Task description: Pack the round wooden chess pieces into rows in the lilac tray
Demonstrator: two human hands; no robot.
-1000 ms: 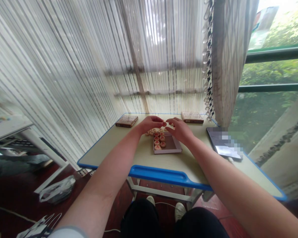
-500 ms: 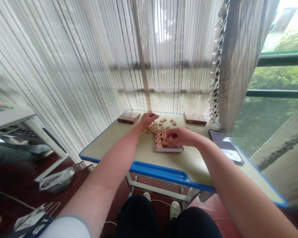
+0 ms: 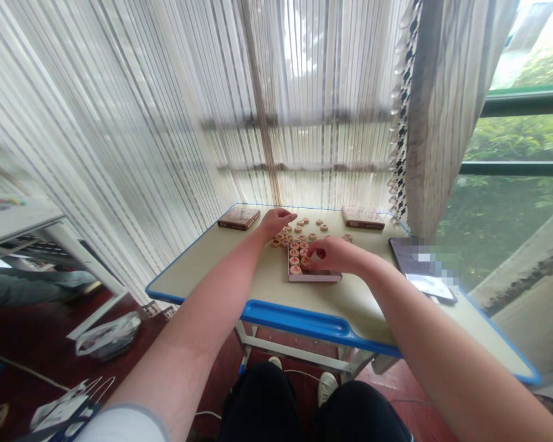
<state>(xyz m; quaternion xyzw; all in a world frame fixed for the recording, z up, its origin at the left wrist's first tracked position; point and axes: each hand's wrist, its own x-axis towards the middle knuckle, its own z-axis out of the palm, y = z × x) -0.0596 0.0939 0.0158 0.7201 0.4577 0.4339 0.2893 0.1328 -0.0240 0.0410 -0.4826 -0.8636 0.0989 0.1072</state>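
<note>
A shallow open box (image 3: 314, 279) stands on the table and holds two columns of round wooden Chinese chess pieces (image 3: 295, 261) with red characters. My right hand (image 3: 332, 253) reaches into the box from the right, its fingertips closed on a Chinese chess piece (image 3: 305, 263) in the second column. Over the left part of the loose pieces hovers my left hand (image 3: 275, 222). Its thumb and fingers are pinched together, and what they hold, if anything, is hidden. Loose Chinese chess pieces (image 3: 312, 236) lie scattered behind the box, some partly covered by my hands.
One flat patterned box (image 3: 238, 217) lies at the table's back left, another flat box (image 3: 363, 217) at the back right. A dark-cased tablet or phone (image 3: 431, 287) rests near the right edge. String curtains (image 3: 175, 110) hang behind the table (image 3: 203, 264), which has a blue edge.
My right fingers have settled lower onto the piece in the box's second column, which now sits more in line with the others. My left hand has barely moved.
</note>
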